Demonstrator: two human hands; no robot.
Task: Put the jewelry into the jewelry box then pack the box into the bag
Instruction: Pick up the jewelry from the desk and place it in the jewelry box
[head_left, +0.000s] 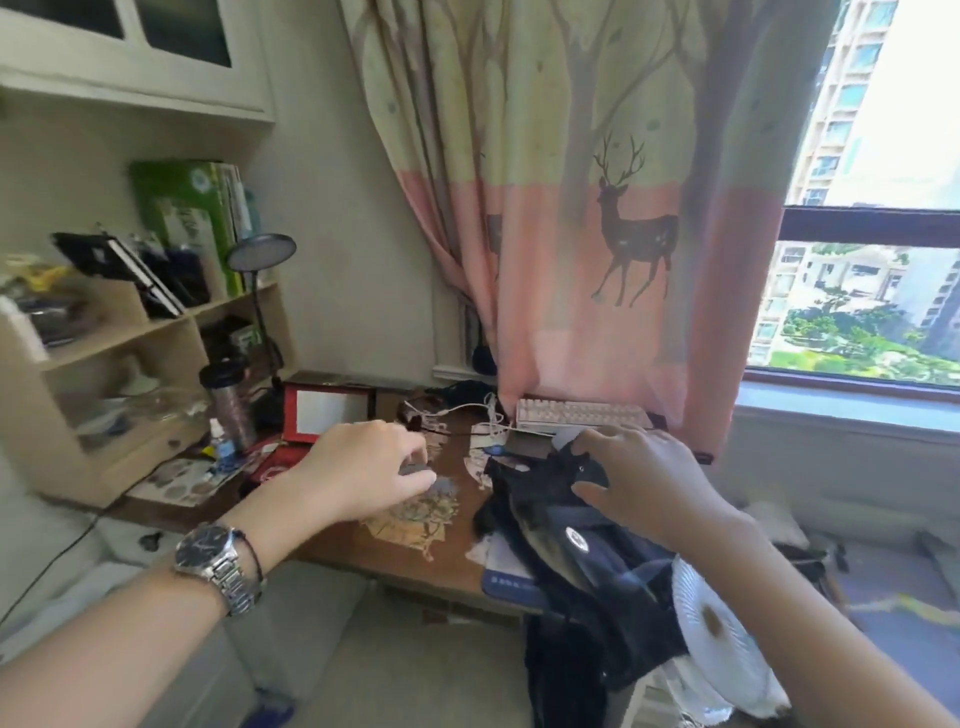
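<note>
A red jewelry box (291, 415) stands open at the back left of the desk, its white-lined lid upright. My left hand (363, 467), with a watch on the wrist, hovers just right of the box and pinches a small grey object (415, 469) between thumb and fingers; blur hides what it is. A black bag (566, 551) slumps on the desk's right side and hangs over the front edge. My right hand (639, 483) rests on the bag's top with fingers spread and thumb out.
A white keyboard (582, 413) and white cables (467, 410) lie at the back of the desk. A tumbler (231, 400), a small bottle (221, 441) and a desk lamp (260, 254) stand left by the shelves. A white fan (717, 634) sits below the bag.
</note>
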